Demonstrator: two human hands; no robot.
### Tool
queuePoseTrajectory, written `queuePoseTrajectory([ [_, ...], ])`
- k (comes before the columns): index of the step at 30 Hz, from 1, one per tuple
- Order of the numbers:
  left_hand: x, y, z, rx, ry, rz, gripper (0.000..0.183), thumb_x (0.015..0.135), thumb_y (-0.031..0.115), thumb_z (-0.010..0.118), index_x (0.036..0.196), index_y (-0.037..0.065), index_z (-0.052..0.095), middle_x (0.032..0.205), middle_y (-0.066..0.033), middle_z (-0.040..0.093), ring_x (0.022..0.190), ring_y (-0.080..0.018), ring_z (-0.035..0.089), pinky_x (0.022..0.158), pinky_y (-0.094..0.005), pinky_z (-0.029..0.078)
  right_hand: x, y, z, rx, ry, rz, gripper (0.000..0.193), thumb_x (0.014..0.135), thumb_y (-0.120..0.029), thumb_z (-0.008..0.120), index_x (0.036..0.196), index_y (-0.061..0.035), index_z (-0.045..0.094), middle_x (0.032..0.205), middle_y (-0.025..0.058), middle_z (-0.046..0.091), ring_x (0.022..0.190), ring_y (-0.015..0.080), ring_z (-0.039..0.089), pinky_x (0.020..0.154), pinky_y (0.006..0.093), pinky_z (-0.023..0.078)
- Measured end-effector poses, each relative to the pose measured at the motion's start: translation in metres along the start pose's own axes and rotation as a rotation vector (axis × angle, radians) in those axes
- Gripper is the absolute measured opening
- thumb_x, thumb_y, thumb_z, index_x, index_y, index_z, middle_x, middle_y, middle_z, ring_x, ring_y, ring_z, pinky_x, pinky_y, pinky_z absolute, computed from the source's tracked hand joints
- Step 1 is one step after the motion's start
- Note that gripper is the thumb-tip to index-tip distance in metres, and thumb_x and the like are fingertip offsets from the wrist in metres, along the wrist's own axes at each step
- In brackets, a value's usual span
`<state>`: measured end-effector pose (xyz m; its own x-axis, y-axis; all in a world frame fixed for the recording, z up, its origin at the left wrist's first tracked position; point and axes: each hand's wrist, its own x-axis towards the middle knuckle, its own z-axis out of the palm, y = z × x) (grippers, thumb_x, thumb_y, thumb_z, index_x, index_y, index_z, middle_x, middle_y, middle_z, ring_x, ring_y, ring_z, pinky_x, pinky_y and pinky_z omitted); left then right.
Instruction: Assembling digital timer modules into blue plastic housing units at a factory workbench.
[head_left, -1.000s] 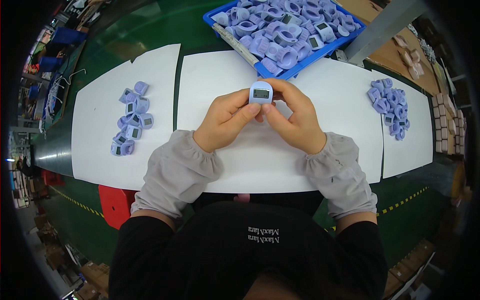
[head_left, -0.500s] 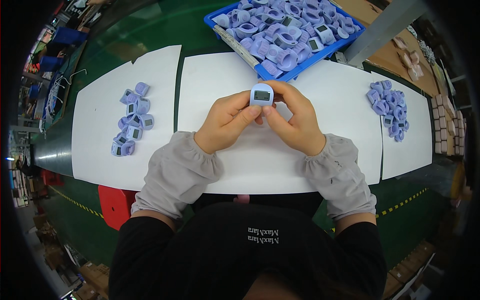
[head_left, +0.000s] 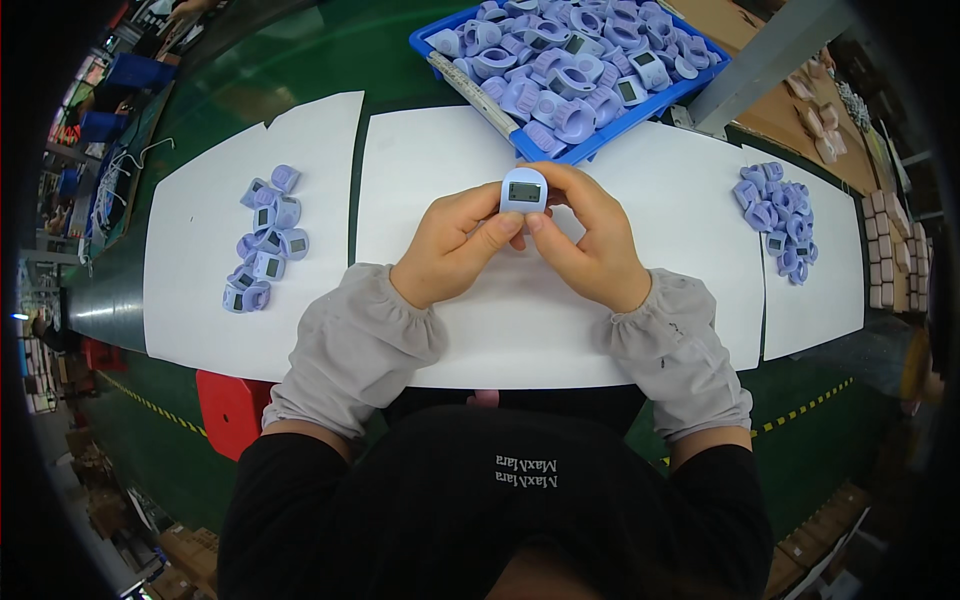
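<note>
I hold a small lavender plastic device with a little grey display window up in front of me, above the middle white paper sheet on the green bench. My left hand is closed on its left side and lower edge, thumb pressed against the bottom of the casing. My right hand is closed on its right side, fingers curled round the back and thumb meeting my left thumb just beneath it. Both hands are clamped on the same piece, and its display faces up toward me.

Just beyond my hands sits a blue plastic tray heaped with more lavender casings, its near edge overlapping the middle sheet. On the left white paper sheet, well apart from my left hand, lies a loose cluster of lavender devices, several showing their dark displays. On the right, a second heap of lavender pieces rests across the seam of the sheets there, well apart from my right hand. My grey elastic-cuffed sleeve covers reach down to black upper sleeves.
</note>
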<state>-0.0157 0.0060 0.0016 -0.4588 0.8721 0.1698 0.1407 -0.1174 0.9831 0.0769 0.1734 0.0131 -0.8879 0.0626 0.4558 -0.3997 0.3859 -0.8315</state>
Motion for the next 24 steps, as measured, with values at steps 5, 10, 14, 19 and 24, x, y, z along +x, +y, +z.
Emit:
queuePoseTrajectory([
  [5, -0.0001, -0.0007, 0.0002, 0.016, 0.006, -0.006, 0.035, 0.099, 0.017, 0.044, 0.124, -0.007, 0.049, 0.118, -0.0151, 0.059, 0.096, -0.0161, 0.059, 0.083, -0.0283, 0.049, 0.0006, 0.0004, 0.0003, 0.012, -0.002, 0.002, 0.036, 0.085, -0.004, 0.058, 0.120, 0.0024, 0.053, 0.110, 0.0111, 0.059, 0.096, 0.0186, 0.058, 0.087, 0.0310, 0.046],
  [10, -0.0001, -0.0002, 0.0005, 0.011, 0.011, -0.005, 0.035, 0.099, 0.017, 0.044, 0.123, -0.007, 0.049, 0.118, -0.0149, 0.060, 0.096, -0.0158, 0.059, 0.083, -0.0283, 0.049, 0.0010, -0.0005, 0.0000, 0.008, -0.007, 0.010, 0.036, 0.085, -0.004, 0.058, 0.120, 0.0026, 0.053, 0.110, 0.0113, 0.059, 0.096, 0.0185, 0.058, 0.087, 0.0309, 0.046],
  [14, 0.0002, -0.0003, 0.0003, 0.013, 0.013, 0.002, 0.034, 0.099, 0.016, 0.044, 0.123, -0.007, 0.049, 0.117, -0.0142, 0.060, 0.094, -0.0147, 0.059, 0.082, -0.0276, 0.048, 0.0011, -0.0008, 0.0000, 0.006, -0.001, 0.008, 0.036, 0.085, -0.004, 0.057, 0.120, 0.0027, 0.053, 0.109, 0.0113, 0.059, 0.095, 0.0183, 0.057, 0.086, 0.0306, 0.046],
  [19, 0.0002, -0.0004, 0.0003, 0.017, 0.013, 0.005, 0.034, 0.099, 0.016, 0.044, 0.123, -0.007, 0.050, 0.117, -0.0138, 0.060, 0.092, -0.0138, 0.058, 0.081, -0.0270, 0.048, 0.0011, -0.0010, 0.0001, 0.008, 0.004, -0.009, 0.037, 0.084, -0.003, 0.057, 0.120, 0.0027, 0.053, 0.109, 0.0111, 0.059, 0.094, 0.0180, 0.058, 0.086, 0.0305, 0.046],
  [24, 0.0000, -0.0008, 0.0003, 0.025, 0.013, 0.006, 0.034, 0.099, 0.016, 0.044, 0.123, -0.007, 0.050, 0.117, -0.0140, 0.061, 0.093, -0.0144, 0.059, 0.082, -0.0275, 0.048, 0.0013, -0.0007, -0.0001, 0.001, 0.004, -0.013, 0.037, 0.084, -0.003, 0.057, 0.120, 0.0028, 0.053, 0.108, 0.0110, 0.059, 0.093, 0.0177, 0.058, 0.085, 0.0303, 0.046],
])
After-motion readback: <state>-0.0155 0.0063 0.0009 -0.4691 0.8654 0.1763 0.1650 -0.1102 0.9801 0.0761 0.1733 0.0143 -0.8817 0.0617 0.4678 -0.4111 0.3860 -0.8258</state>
